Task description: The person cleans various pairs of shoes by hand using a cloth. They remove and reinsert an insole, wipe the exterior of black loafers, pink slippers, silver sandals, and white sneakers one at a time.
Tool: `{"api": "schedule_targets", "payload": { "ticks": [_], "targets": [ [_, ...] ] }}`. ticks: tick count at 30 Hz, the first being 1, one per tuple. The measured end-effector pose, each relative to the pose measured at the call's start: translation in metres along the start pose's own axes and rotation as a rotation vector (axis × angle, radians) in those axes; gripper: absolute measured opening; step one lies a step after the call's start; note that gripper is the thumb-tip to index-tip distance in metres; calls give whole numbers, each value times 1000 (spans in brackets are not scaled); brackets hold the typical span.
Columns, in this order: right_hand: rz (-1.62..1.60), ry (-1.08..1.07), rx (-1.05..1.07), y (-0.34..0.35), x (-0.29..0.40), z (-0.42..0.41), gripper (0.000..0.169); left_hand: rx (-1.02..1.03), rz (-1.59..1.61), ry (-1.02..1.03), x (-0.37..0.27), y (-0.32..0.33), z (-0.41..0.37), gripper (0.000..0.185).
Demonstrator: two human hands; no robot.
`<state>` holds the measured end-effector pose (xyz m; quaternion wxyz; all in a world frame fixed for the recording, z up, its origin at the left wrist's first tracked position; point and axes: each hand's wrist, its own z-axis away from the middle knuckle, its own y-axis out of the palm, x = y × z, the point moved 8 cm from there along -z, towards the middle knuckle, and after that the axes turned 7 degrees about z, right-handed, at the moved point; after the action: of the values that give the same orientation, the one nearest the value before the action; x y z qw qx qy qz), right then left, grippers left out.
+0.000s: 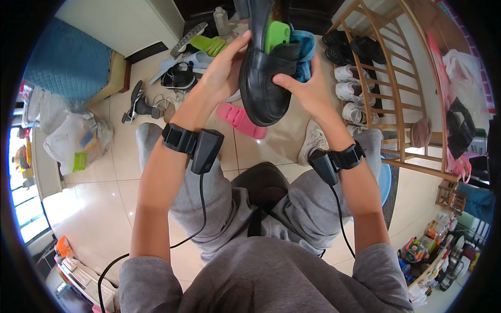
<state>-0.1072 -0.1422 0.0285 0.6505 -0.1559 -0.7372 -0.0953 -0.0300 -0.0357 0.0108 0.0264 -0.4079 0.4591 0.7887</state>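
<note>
A black leather loafer (260, 86) is held up between my two hands at the top middle. My left hand (227, 68) holds its left side, fingers mostly hidden behind it. With the thumb on its upper, my right hand (307, 86) grips the other side, against a blue fuzzy item (304, 51) that may be a slipper. A bright green object (277, 36) shows between the loafer and the blue item; whether it lies inside the shoe I cannot tell. Below, a pink slide sandal (244, 122) rests on the tiled floor, and a white sneaker (312, 143) stands near my right knee.
At the upper left lie a black heeled sandal (143, 102), black strappy sandals (178, 76) and green slides (209, 45). A wooden rack (395, 94) with white sneakers (348, 90) beside it stands right. Plastic bags (80, 139) and a blue padded seat (70, 58) are left.
</note>
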Motion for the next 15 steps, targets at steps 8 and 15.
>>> {"api": "schedule_targets", "payload": {
  "ticks": [8,15],
  "targets": [
    [265,-120,-6,3,-5,8,59,33,233,-130,26,7,10,56],
    [136,305,177,1,-29,-10,61,-77,346,-50,17,-19,12,49]
  ]
}}
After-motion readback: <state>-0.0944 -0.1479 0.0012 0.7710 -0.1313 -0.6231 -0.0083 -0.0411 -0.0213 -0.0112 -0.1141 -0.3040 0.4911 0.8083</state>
